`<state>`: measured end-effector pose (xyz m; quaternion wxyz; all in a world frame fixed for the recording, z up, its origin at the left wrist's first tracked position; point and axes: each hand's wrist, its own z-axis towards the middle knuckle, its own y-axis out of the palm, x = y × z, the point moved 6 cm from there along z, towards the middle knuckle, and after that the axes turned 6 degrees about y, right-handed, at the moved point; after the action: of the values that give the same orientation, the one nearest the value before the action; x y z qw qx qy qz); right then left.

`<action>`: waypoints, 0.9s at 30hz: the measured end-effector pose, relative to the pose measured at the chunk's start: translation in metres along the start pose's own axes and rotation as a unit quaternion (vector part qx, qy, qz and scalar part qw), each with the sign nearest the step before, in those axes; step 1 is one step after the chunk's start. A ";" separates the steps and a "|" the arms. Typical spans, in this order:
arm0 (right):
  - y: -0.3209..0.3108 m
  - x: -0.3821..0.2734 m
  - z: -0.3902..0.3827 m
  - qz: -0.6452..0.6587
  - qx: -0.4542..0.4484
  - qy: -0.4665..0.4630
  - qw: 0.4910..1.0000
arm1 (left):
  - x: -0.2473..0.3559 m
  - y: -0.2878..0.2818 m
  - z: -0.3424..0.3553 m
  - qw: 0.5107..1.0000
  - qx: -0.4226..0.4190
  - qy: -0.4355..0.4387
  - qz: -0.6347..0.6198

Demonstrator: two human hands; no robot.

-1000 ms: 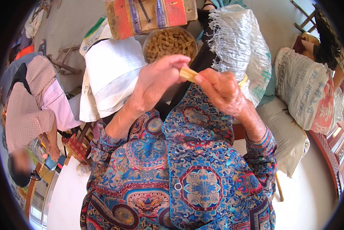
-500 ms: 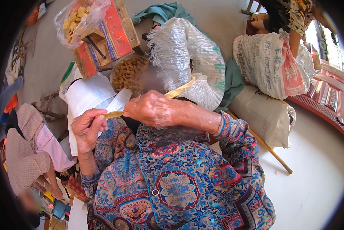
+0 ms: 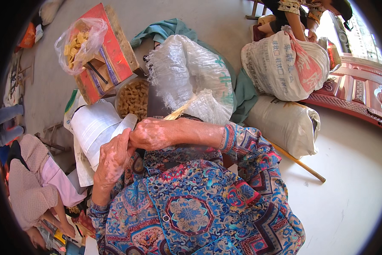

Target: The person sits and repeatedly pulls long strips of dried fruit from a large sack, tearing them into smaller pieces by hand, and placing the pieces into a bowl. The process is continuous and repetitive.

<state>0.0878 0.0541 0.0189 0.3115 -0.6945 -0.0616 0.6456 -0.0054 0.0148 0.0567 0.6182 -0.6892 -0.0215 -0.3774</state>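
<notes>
While the person's patterned blue sleeves fill the lower part of the view, the big clear plastic sack point(image 3: 191, 76) stands at the centre, and everything else lies around it. To its right sit a white woven sack point(image 3: 284, 68) with red print and, below that, a plain pale sack point(image 3: 284, 123). Left of the clear sack a red wooden box point(image 3: 108, 55) carries a small bag of yellow pieces point(image 3: 78, 40), and a round basket of tan curled pieces point(image 3: 133, 98) sits just beside the sack's lower left edge. Below the sack, the right hand point(image 3: 155, 134) is clenched around a pale yellow strip point(image 3: 178, 112), whose end juts up against the sack. The left hand point(image 3: 114, 155) touches the right, fingers curled; whether it grips anything cannot be told.
</notes>
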 end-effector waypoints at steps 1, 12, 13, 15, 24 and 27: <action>-0.002 -0.004 -0.006 0.002 -0.004 0.006 1.000 | 0.001 0.002 -0.002 1.000 -0.009 0.019 -0.019; -0.020 -0.020 -0.006 0.076 0.075 -0.011 0.994 | -0.043 -0.052 -0.048 0.956 -0.022 -0.080 -0.283; -0.031 -0.029 -0.002 0.086 0.102 -0.032 0.991 | -0.060 -0.056 -0.065 0.922 0.043 -0.098 -0.372; -0.036 -0.036 0.011 0.081 0.162 -0.044 0.983 | -0.074 -0.062 -0.076 0.798 0.195 -0.122 -0.557; -0.038 -0.039 0.029 0.080 0.278 -0.034 0.957 | -0.047 -0.064 -0.029 0.842 0.375 -0.093 -0.377; -0.030 -0.017 0.015 0.112 0.251 -0.007 0.962 | -0.021 -0.044 -0.012 0.970 0.200 -0.072 -0.121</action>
<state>0.0807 0.0748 0.0496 0.4012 -0.5923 0.1784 0.6756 -0.0485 0.0237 0.0815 0.6899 -0.5696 -0.2241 -0.3865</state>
